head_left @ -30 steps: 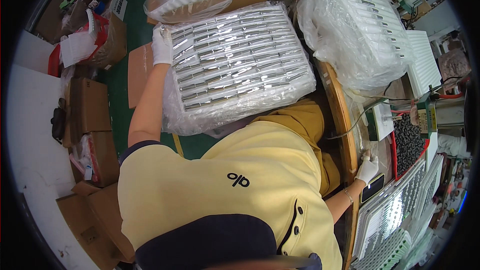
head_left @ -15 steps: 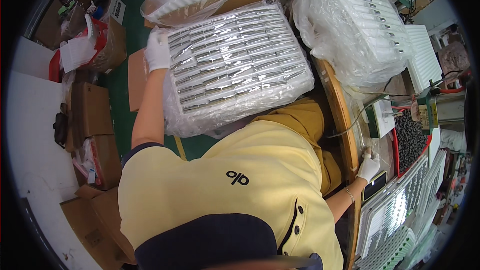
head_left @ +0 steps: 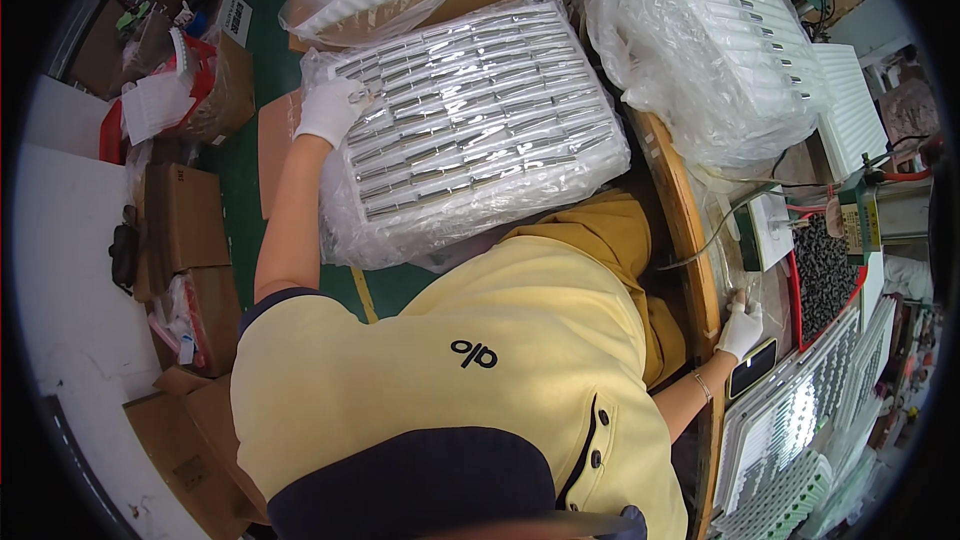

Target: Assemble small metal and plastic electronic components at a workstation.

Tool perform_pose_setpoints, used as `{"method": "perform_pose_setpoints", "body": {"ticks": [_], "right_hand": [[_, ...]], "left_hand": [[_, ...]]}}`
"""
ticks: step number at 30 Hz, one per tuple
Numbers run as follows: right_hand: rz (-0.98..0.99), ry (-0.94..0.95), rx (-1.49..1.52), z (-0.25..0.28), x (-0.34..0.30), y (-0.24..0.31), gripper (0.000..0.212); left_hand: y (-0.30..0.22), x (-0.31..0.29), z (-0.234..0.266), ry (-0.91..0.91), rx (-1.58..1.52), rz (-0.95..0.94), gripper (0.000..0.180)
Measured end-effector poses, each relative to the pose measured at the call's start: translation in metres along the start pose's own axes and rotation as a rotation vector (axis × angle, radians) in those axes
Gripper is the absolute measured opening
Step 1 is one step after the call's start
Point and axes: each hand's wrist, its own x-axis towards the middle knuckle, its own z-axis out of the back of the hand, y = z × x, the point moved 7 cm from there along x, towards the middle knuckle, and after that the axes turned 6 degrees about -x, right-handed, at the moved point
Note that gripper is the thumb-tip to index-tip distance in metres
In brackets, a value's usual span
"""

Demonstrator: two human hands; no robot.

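A tray of shiny silver tubes in rows (head_left: 480, 105), wrapped in clear plastic, lies ahead of me. My left hand (head_left: 328, 114), in a white glove with bare fingertips, reaches over its left edge. Its fingers are curled together against the ends of the tubes; whatever they grip is too small to make out. On the workbench (head_left: 684, 205) at my right rests my right hand (head_left: 740, 328), gloved the same way. Its fingers are bent and pressed together, and what they hold, if anything, cannot be seen. A dark phone (head_left: 752, 369) lies right beside that wrist.
Another plastic-wrapped stack of white trays (head_left: 700, 50) stands at the far right. A red bin of small dark parts (head_left: 826, 275) and metal-looking perforated trays (head_left: 785, 430) sit on the bench. Cables (head_left: 722, 232) cross it. Cardboard boxes (head_left: 185, 215) line the left side.
My left hand has moved right, from the wrapping at the tray's edge onto the ends of the tubes. My right hand has stayed nearly in place.
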Motion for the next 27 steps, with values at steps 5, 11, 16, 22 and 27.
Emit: {"method": "perform_pose_setpoints", "body": {"ticks": [5,11,16,22,27], "right_hand": [[-0.005,0.002,0.024,0.001,-0.003,0.008,0.027],[-0.029,-0.002,0.008,0.001,-0.001,0.001,0.028],[-0.002,-0.012,0.006,0.002,-0.002,0.005,0.030],[-0.007,-0.016,0.004,0.001,-0.002,0.001,0.031],[-0.026,0.011,-0.037,0.001,0.000,0.002,0.032]], "left_hand": [[-0.003,0.005,0.008,-0.057,0.087,-0.100,0.024],[-0.010,0.008,0.023,0.115,0.112,0.028,0.023],[-0.006,0.010,0.003,0.203,0.112,-0.023,0.028],[0.009,0.002,0.014,0.130,0.021,0.112,0.030],[0.002,-0.010,0.004,0.132,0.008,0.059,0.033]]}}
